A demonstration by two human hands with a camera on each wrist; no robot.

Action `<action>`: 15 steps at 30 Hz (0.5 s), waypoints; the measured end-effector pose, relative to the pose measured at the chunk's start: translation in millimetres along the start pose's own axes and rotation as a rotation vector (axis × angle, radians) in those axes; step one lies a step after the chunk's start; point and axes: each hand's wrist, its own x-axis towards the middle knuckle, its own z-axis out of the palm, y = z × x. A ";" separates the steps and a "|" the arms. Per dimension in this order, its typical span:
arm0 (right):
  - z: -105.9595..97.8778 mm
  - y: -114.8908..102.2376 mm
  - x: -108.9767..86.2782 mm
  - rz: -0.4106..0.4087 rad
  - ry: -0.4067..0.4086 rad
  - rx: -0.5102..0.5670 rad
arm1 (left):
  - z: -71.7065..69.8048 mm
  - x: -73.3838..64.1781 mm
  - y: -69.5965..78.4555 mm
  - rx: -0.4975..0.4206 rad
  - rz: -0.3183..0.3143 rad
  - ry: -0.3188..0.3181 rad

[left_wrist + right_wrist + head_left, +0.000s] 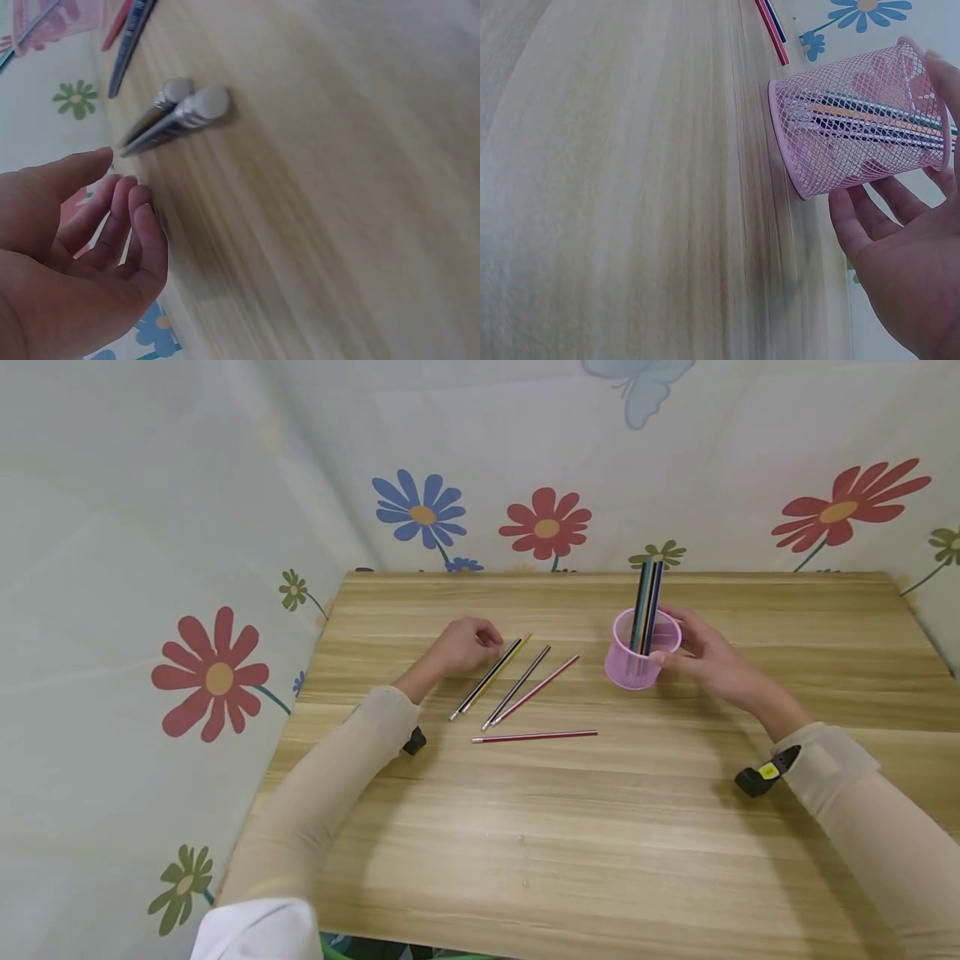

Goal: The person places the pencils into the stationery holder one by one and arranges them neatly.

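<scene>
My right hand (708, 662) holds a pink mesh pencil cup (626, 668), thumb at the near rim and fingers round its far side. Several dark and coloured pencils (647, 602) stand in it, leaning on the rim. On the table, my left hand (467, 646) hovers beside a black pencil (487, 677) and a yellow pencil (514, 655) lying close together. In the left wrist view the left hand (90, 262) has loosely bent fingers with nothing between them; white ends (206, 103) of two pencils lie just past its fingertips.
To the right of that pair lie a dark pencil (519, 685) and a red pencil (542, 686), slanted. Another red pencil (535, 737) lies crosswise nearer the front. Behind the wooden table (562, 835) hangs a flower-patterned cloth (480, 435).
</scene>
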 end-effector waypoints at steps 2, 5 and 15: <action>0.4 -1.1 0.8 -0.004 -0.003 0.000 | 1.3 -1.9 -3.4 0.031 0.007 -0.004; 0.7 -2.0 1.2 -0.003 -0.006 0.002 | 3.5 -3.0 -5.0 0.058 0.010 -0.003; 1.5 -2.4 -2.5 0.002 0.004 0.000 | 3.4 -2.7 -0.2 0.078 -0.029 -0.011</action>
